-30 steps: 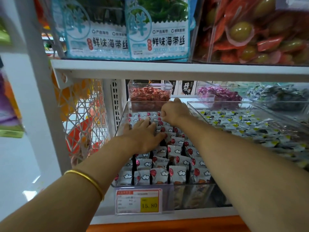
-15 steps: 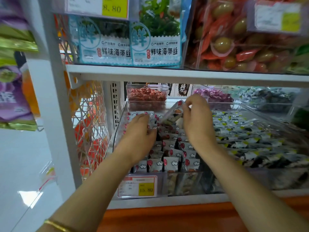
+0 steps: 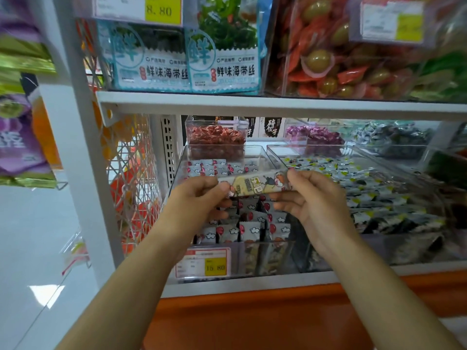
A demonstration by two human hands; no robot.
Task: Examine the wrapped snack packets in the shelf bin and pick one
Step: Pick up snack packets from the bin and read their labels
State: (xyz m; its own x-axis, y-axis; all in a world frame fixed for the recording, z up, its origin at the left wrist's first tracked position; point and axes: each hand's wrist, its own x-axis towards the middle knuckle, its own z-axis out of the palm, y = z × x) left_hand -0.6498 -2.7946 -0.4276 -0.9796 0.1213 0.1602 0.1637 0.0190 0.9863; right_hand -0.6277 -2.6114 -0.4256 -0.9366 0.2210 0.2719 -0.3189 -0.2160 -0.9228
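A long wrapped snack packet, pale yellow with a cartoon figure, is held level above the clear shelf bin. My left hand pinches its left end and my right hand pinches its right end. Below them the bin holds several rows of small grey packets printed with clouds and red dots, standing upright. Part of those rows is hidden by my hands.
A price tag reading 15.80 sits on the bin's front. A second clear bin of dark packets stands to the right. Smaller tubs stand behind. The upper shelf overhangs close above, and a white upright stands left.
My right hand lifted one packet out of the bin and brought it forward. My left hand left the rows and took hold of the packet's other end. The camera tilted upward.
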